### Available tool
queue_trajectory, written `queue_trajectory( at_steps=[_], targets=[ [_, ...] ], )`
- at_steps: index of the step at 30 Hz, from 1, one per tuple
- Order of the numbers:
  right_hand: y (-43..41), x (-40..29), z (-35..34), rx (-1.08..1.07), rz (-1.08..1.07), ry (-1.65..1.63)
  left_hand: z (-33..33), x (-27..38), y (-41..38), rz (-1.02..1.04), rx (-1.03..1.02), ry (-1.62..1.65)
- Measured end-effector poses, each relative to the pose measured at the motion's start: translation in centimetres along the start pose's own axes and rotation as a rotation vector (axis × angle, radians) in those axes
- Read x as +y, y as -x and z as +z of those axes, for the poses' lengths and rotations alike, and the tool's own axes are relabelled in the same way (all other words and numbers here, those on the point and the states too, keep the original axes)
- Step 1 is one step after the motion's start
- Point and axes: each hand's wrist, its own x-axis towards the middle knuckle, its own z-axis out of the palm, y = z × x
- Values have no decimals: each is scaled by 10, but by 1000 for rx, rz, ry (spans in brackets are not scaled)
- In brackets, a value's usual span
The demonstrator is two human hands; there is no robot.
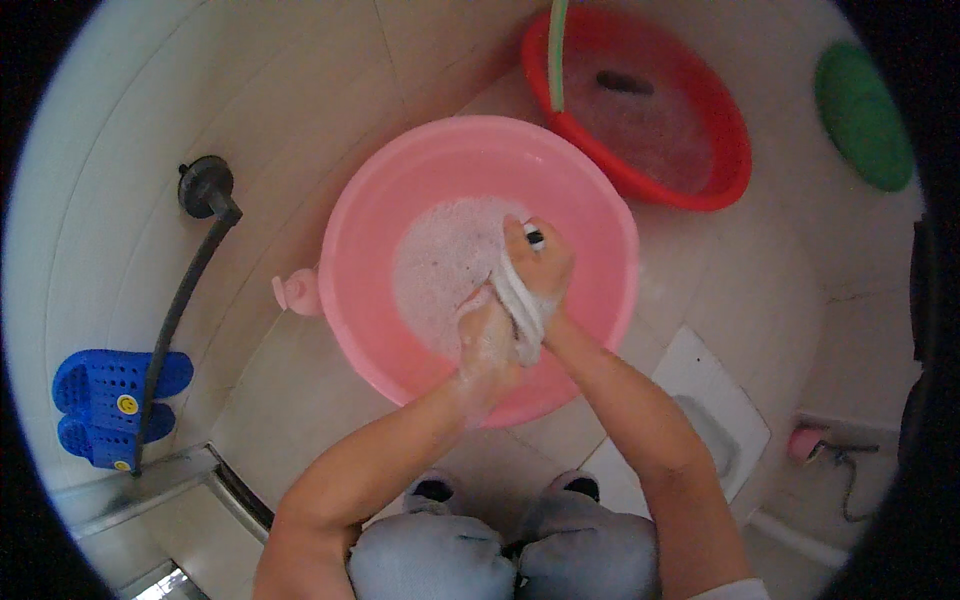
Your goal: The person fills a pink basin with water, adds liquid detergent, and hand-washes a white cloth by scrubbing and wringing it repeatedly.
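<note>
A wet white cloth point(523, 300), twisted and folded, is held between my two hands above a pink plastic basin point(360, 262). My right hand point(544, 262) is closed in a fist around it, and a small white-and-black piece pokes out at the top of that fist. Lower and to the left, my left hand point(486, 330) grips the cloth from the other side, with suds on its back and wrist. Soapy, foamy water point(442, 255) covers the bottom of the basin. The cloth's exact kind is hidden by my fingers.
Behind stands a tilted red basin point(731, 150) of sudsy water with a dark object point(625, 82) and a green hose point(556, 60). A pink bottle point(301, 292) touches the pink basin. Blue slippers point(124, 405) hang by a dark rail point(187, 292). A squat toilet point(705, 412) lies right.
</note>
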Motion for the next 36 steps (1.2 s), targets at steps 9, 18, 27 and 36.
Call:
queue_trajectory(
  at_steps=[9,18,27,36],
  targets=[
    [-11,26,-2,-52,-73,164,-25,7,-14,-216,-125,439],
    [-29,29,-64,-337,497,-647,-52,60,-20,69,-22,49],
    [-22,24,-68,-606,533,-1003,-53,75,-11,-90,-61,206],
    [-24,0,-64,-324,718,-1133,-41,15,-21,-370,-48,284]
  ],
)
